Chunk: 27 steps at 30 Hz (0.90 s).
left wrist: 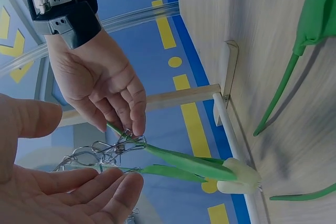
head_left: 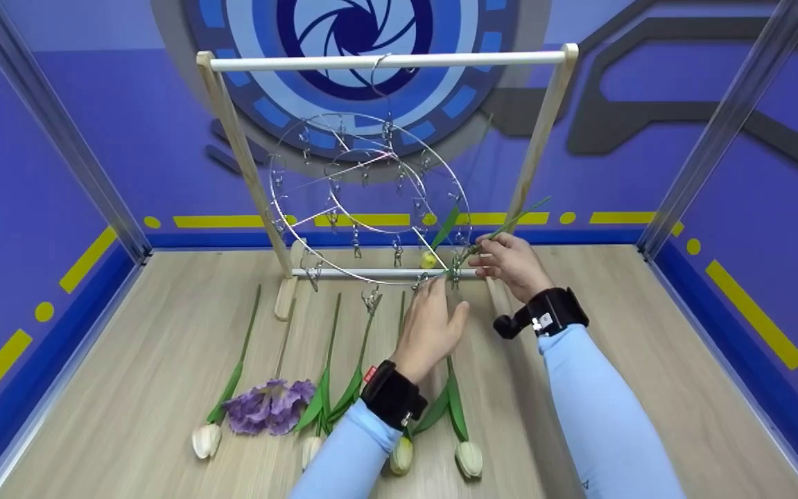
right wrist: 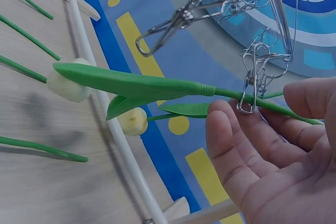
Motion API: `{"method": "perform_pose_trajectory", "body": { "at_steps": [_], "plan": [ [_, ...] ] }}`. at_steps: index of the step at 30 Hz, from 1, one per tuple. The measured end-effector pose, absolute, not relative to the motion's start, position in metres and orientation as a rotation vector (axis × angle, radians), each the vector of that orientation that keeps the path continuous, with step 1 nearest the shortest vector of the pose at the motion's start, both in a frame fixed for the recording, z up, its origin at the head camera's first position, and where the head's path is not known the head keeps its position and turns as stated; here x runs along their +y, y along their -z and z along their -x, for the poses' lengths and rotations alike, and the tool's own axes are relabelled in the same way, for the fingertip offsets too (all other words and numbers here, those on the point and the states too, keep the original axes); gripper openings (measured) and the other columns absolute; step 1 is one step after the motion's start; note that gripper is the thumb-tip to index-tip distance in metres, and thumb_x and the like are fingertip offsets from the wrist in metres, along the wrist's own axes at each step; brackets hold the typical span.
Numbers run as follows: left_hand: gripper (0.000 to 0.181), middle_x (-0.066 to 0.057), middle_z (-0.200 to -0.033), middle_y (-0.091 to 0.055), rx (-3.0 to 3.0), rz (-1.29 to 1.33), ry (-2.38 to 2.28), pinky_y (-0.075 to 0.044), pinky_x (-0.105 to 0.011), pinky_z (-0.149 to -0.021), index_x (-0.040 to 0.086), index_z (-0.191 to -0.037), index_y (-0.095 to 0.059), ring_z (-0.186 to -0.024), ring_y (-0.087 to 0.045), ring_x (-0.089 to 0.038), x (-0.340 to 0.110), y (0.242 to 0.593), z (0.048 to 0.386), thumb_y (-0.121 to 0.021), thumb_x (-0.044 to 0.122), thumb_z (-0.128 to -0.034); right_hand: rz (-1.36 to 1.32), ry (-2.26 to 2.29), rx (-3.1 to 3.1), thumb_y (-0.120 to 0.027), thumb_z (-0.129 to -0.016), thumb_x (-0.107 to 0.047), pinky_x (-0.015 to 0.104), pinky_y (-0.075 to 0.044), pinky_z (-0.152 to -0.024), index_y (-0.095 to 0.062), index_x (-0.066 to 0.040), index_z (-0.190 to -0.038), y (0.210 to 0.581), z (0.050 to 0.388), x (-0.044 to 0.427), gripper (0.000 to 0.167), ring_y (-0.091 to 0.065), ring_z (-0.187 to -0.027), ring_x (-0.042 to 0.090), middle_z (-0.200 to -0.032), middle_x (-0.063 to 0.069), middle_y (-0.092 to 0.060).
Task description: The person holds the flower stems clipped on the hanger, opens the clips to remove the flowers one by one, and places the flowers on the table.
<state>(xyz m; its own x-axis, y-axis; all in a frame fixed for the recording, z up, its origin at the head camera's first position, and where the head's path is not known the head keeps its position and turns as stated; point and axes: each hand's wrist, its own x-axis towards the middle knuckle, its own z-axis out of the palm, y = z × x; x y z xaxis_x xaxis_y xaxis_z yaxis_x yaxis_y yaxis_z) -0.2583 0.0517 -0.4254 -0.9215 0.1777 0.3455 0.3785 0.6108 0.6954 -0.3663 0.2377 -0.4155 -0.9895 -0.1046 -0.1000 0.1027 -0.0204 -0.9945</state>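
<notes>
A round metal clip hanger hangs from a wooden-ended rack. On its right side, a clip grips the green stem of a white tulip, which hangs bloom-down. My right hand is beside that clip; the stem crosses its loosely bent fingers, and the thumb stands apart from them. Just left of the clip is my left hand, its fingers nearly straight and nothing between them. Behind, a yellow tulip also hangs bloom-down. In the head view, my left hand seems to hide the white bloom.
Several tulips, including a white one, lie on the wooden table with a ruffled purple flower. The rack's right post rises behind my right hand. Empty clips, such as one, dangle around the hanger.
</notes>
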Motion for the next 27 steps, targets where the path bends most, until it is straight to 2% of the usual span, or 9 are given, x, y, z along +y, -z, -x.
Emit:
{"method": "perform_pose_trajectory", "body": {
  "at_steps": [6, 13, 18, 21, 27],
  "plan": [
    [0.057, -0.031, -0.145, -0.051, -2.627, 0.404, 1.236, -0.043, -0.052, -0.112, -0.012, -0.146, -0.047, -0.134, -0.053, -0.043, 0.049, 0.426, 0.256, -0.061, 0.022, -0.1018, 0.053, 2.084, 2.168, -0.046, -0.111, -0.015, 0.029, -0.058, -0.079, -0.055, 0.005, -0.125, 0.414, 0.362, 0.239, 0.026, -0.071, -0.091, 0.018, -0.108, 0.008, -0.068],
    [0.052, -0.029, -0.137, -0.058, -2.579, 0.433, 1.178, -0.046, -0.051, -0.108, -0.011, -0.141, -0.052, -0.128, -0.057, -0.041, 0.048, 0.425, 0.254, -0.064, 0.019, -0.0998, 0.143, 2.077, 2.203, -0.049, -0.110, -0.012, 0.027, -0.059, -0.074, -0.058, 0.009, -0.118, 0.412, 0.358, 0.243, 0.025, -0.073, -0.084, 0.017, -0.098, 0.008, -0.073],
    [0.044, -0.024, -0.127, -0.065, -2.517, 0.473, 1.112, -0.050, -0.048, -0.100, -0.006, -0.135, -0.057, -0.119, -0.061, -0.037, 0.046, 0.423, 0.249, -0.067, 0.017, -0.0985, 0.188, 2.039, 2.249, -0.049, -0.110, -0.014, 0.030, -0.060, -0.077, -0.060, 0.008, -0.118, 0.407, 0.352, 0.246, 0.026, -0.073, -0.086, 0.019, -0.099, 0.008, -0.072],
    [0.043, -0.022, -0.126, -0.064, -2.477, 0.487, 1.089, -0.051, -0.048, -0.097, -0.004, -0.134, -0.058, -0.118, -0.061, -0.036, 0.045, 0.422, 0.245, -0.068, 0.016, -0.0974, 0.222, 2.026, 2.259, -0.049, -0.110, -0.014, 0.032, -0.060, -0.078, -0.061, 0.008, -0.117, 0.405, 0.348, 0.246, 0.025, -0.073, -0.086, 0.020, -0.100, 0.008, -0.073],
    [0.040, -0.019, -0.117, -0.063, -2.419, 0.500, 1.027, -0.051, -0.044, -0.091, -0.003, -0.130, -0.060, -0.108, -0.061, -0.033, 0.043, 0.419, 0.235, -0.069, 0.014, -0.0951, 0.299, 2.019, 2.291, -0.052, -0.109, -0.014, 0.029, -0.059, -0.074, -0.062, 0.009, -0.116, 0.400, 0.338, 0.247, 0.026, -0.073, -0.084, 0.020, -0.098, 0.007, -0.074]
  ]
}}
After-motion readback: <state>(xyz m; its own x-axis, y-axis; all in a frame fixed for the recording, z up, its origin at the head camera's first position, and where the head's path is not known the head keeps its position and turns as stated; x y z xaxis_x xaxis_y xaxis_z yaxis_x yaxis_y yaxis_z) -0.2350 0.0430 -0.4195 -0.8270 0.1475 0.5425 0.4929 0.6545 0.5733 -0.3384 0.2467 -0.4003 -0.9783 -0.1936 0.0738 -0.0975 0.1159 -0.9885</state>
